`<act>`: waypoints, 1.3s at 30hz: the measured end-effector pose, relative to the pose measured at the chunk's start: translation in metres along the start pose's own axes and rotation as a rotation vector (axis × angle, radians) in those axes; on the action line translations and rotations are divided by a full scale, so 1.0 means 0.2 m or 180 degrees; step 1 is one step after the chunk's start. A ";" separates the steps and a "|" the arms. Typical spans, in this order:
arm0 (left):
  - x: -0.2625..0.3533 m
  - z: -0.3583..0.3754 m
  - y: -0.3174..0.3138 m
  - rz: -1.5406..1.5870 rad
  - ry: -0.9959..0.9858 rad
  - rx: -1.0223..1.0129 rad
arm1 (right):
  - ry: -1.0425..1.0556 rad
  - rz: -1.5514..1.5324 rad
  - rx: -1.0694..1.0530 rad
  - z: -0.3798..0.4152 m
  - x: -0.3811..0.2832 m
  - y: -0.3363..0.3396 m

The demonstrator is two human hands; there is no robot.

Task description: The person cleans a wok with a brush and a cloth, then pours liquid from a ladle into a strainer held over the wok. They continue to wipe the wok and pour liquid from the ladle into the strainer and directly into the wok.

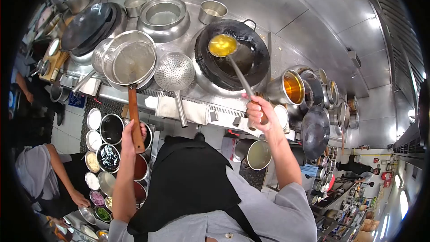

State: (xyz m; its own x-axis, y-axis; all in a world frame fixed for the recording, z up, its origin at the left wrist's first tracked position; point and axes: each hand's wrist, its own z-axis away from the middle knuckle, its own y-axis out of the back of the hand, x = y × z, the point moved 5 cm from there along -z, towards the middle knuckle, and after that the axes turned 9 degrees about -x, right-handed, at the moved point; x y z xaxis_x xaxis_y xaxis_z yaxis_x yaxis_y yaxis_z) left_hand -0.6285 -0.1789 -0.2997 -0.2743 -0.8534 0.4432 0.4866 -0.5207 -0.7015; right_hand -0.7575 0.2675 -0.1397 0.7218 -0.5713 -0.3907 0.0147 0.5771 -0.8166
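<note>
My right hand (262,114) is wrapped around the handle of a ladle (239,74). The ladle's bowl, filled with yellow liquid (222,45), hangs over a black wok (260,58) on the stove. My left hand (131,135) grips the wooden handle of a fine-mesh strainer (130,58), whose round basket overlaps a metal pot below it in this view. Between the two, a perforated skimmer (174,71) lies on the stovetop with its handle toward me. A pot of amber oil (293,88) stands right of the wok.
Another wok (87,27) sits on the left burner. Steel pots (212,11) line the back of the range. Bowls of sauces and chopped ingredients (107,157) stand at lower left, where another person's hand (80,199) reaches in. A folded cloth (181,110) lies along the front edge.
</note>
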 end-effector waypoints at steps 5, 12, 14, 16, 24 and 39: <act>-0.05 0.06 -0.01 -0.0430 0.0113 -0.0627 | 0.0240 0.2857 0.1402 -0.01 -0.09 0.27; 0.13 0.25 -0.22 -0.0905 -0.0244 -0.0786 | 0.0685 0.4365 0.1535 -0.06 0.14 0.15; 0.21 0.31 -0.31 -0.1068 -0.0307 -0.0731 | 0.0311 0.3738 0.0959 -0.17 0.29 0.03; 0.29 0.34 -0.37 -0.1132 -0.0464 -0.0904 | -0.0159 0.3263 0.0905 -0.29 0.44 -0.11; 0.51 0.46 -0.53 -0.1162 -0.0798 -0.1038 | 0.1466 0.5448 0.0013 -1.19 1.02 0.11; 0.52 0.36 -0.32 -0.0859 -0.0704 -0.0749 | -0.1312 -0.1816 -0.1340 -0.66 0.86 -0.29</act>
State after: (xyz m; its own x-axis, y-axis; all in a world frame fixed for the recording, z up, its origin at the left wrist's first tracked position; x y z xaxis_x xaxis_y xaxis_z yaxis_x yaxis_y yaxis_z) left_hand -0.6276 -0.2326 -0.1681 -0.1689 -0.6735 0.7196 0.2119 -0.7379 -0.6408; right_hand -0.7264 0.0586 -0.2158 0.8794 -0.4030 0.2537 0.2549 -0.0517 -0.9656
